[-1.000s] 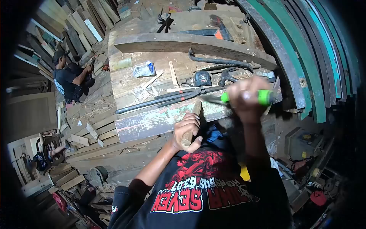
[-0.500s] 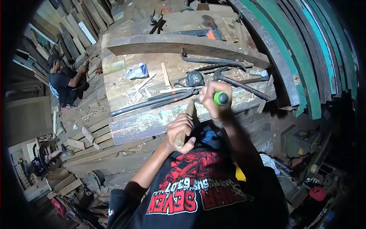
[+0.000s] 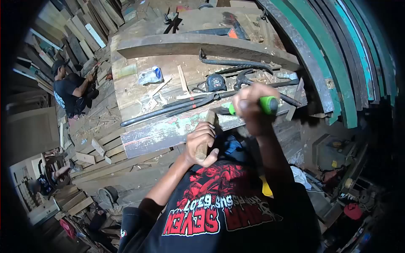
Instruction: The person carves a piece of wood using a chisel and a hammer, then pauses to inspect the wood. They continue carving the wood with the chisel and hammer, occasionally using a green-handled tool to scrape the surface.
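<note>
While clasping in left hand (image 3: 200, 139) a straight tan wooden stick (image 3: 202, 151) lengthwise toward twelve-thirty, grips in right hand (image 3: 254, 105) a green-and-black-handled tool (image 3: 268, 104) toward nine o'clock.

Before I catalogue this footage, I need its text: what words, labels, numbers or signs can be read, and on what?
"SEVEN": red lettering on the camera wearer's black shirt; its other words and digits are too distorted to read surely.
Tape measure: label too small to read.
Clear-and-blue packet: print, if any, unreadable.
</note>
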`<state>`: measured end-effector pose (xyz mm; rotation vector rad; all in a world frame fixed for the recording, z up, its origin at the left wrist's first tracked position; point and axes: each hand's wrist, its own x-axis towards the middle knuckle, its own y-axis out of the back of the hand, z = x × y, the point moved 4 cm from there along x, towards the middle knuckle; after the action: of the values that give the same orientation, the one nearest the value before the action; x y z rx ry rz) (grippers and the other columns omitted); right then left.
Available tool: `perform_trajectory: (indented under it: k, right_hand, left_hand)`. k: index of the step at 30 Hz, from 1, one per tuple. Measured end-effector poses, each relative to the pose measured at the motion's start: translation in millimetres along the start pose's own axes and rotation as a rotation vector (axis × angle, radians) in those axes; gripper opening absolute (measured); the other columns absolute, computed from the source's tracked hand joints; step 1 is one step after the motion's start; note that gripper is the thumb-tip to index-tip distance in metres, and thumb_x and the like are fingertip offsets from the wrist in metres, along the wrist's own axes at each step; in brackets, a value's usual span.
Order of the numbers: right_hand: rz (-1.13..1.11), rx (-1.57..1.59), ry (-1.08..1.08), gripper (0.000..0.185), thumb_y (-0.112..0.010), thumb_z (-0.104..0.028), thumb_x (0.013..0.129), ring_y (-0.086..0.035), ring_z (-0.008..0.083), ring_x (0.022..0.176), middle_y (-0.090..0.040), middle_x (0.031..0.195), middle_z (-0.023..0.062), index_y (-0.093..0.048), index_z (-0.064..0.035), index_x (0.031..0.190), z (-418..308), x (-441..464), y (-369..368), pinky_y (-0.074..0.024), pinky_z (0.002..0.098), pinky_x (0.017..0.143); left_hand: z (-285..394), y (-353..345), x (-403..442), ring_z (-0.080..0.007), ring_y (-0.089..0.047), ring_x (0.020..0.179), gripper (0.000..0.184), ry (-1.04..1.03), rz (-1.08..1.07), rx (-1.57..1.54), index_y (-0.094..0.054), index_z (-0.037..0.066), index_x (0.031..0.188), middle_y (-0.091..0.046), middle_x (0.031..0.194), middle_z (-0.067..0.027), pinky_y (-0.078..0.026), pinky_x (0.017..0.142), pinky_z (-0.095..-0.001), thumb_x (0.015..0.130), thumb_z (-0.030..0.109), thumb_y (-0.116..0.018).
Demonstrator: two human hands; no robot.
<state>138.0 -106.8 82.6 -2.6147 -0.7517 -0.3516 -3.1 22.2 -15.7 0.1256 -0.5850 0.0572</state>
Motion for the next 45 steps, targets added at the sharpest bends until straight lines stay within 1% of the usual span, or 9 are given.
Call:
perform_trajectory:
  k: [4, 8, 12, 20, 28, 33, 37, 40, 45]
  right_hand:
    - [0.047, 0.140, 0.059, 0.030, -0.068, -0.001, 0.088, -0.037, 0.0085, 0.046, -0.046, 0.060, 0.0005, -0.043, -0.0095, 0.074, -27.7, 7.9, -0.5, -0.0312, 0.0278, 0.045]
    - [-0.116, -0.297, 0.052, 0.028, -0.058, -0.001, 0.087, -0.033, 0.0053, 0.045, -0.038, 0.057, -0.0002, -0.037, -0.0093, 0.071, 38.7, -6.7, -6.4, -0.0313, 0.0275, 0.045]
    - [0.061, 0.203, -0.053, 0.028, -0.062, -0.005, 0.087, -0.041, 0.0080, 0.053, -0.045, 0.060, 0.0004, -0.041, -0.0076, 0.070, -7.1, 15.1, 17.5, -0.0347, 0.0285, 0.050]
    - [0.051, -0.092, 0.038, 0.028, -0.062, -0.005, 0.095, -0.037, 0.0080, 0.047, -0.044, 0.061, -0.0010, -0.043, -0.0100, 0.076, 23.7, -7.6, 5.7, -0.0311, 0.0262, 0.047]
    - [0.028, 0.304, 0.120, 0.031, -0.070, -0.005, 0.092, -0.044, 0.0114, 0.052, -0.049, 0.061, 0.0018, -0.047, -0.0081, 0.072, -52.0, 4.5, 10.4, -0.0357, 0.0283, 0.048]
    - [-0.106, -0.342, 0.081, 0.025, -0.059, 0.004, 0.094, -0.040, 0.0109, 0.053, -0.041, 0.060, -0.0008, -0.045, -0.0111, 0.079, 30.6, -25.6, -7.5, -0.0364, 0.0305, 0.051]
    - [0.175, 0.154, -0.032, 0.030, -0.063, 0.003, 0.094, -0.039, 0.0104, 0.051, -0.044, 0.060, 0.0001, -0.044, -0.0108, 0.075, -4.0, -11.2, 6.7, -0.0361, 0.0290, 0.050]
    - [0.037, 0.249, 0.175, 0.031, -0.066, -0.001, 0.094, -0.047, 0.0119, 0.055, -0.048, 0.065, 0.0006, -0.045, -0.0102, 0.074, -39.5, -0.2, 12.1, -0.0414, 0.0292, 0.051]
    - [0.108, 0.020, -0.042, 0.029, -0.067, 0.004, 0.086, -0.046, 0.0076, 0.062, -0.052, 0.068, 0.0002, -0.045, -0.0088, 0.072, 32.9, -32.5, 11.4, -0.0411, 0.0252, 0.056]
  left_hand:
    - [0.1, 0.1, -3.9, -0.0325, -0.059, 0.073, 0.024, 0.019, -0.005, 0.006, -0.052, 0.008, 0.071, -0.056, 0.073, -0.0113, -0.051, 0.088, -0.0451, 0.063, 0.009, -0.074]
    - [2.2, -1.0, -3.2, -0.0324, -0.059, 0.073, 0.024, 0.014, -0.021, 0.016, -0.052, 0.008, 0.072, -0.056, 0.073, -0.0118, -0.051, 0.089, -0.0459, 0.064, 0.008, -0.075]
    - [3.1, 1.2, -5.5, -0.0314, -0.060, 0.073, 0.024, 0.013, -0.017, 0.018, -0.052, 0.008, 0.072, -0.057, 0.074, -0.0110, -0.051, 0.089, -0.0462, 0.064, 0.008, -0.074]
    - [1.8, 2.1, -4.6, -0.0321, -0.060, 0.073, 0.022, 0.012, 0.000, 0.016, -0.052, 0.007, 0.072, -0.057, 0.074, -0.0115, -0.051, 0.087, -0.0458, 0.064, 0.008, -0.073]
    - [1.3, 6.3, -3.1, -0.0300, -0.057, 0.071, 0.022, 0.049, 0.098, -0.025, -0.052, 0.007, 0.072, -0.056, 0.075, -0.0109, -0.051, 0.086, -0.0437, 0.067, 0.007, -0.072]
    - [0.7, 3.2, -1.4, -0.0305, -0.058, 0.072, 0.022, 0.013, 0.049, -0.008, -0.052, 0.007, 0.072, -0.057, 0.075, -0.0112, -0.050, 0.089, -0.0441, 0.067, 0.007, -0.073]
    - [2.6, 6.7, -2.2, -0.0299, -0.059, 0.073, 0.022, 0.038, 0.058, 0.006, -0.051, 0.007, 0.072, -0.057, 0.075, -0.0107, -0.050, 0.089, -0.0439, 0.067, 0.006, -0.073]
    - [2.5, 8.8, -0.7, -0.0287, -0.058, 0.072, 0.020, 0.057, 0.093, -0.023, -0.051, 0.007, 0.073, -0.058, 0.075, -0.0103, -0.050, 0.087, -0.0426, 0.068, 0.005, -0.071]
    - [-2.4, 15.0, -3.8, -0.0263, -0.057, 0.071, 0.017, 0.139, 0.235, -0.134, -0.052, 0.006, 0.076, -0.058, 0.073, -0.0094, -0.049, 0.082, -0.0420, 0.074, 0.004, -0.068]
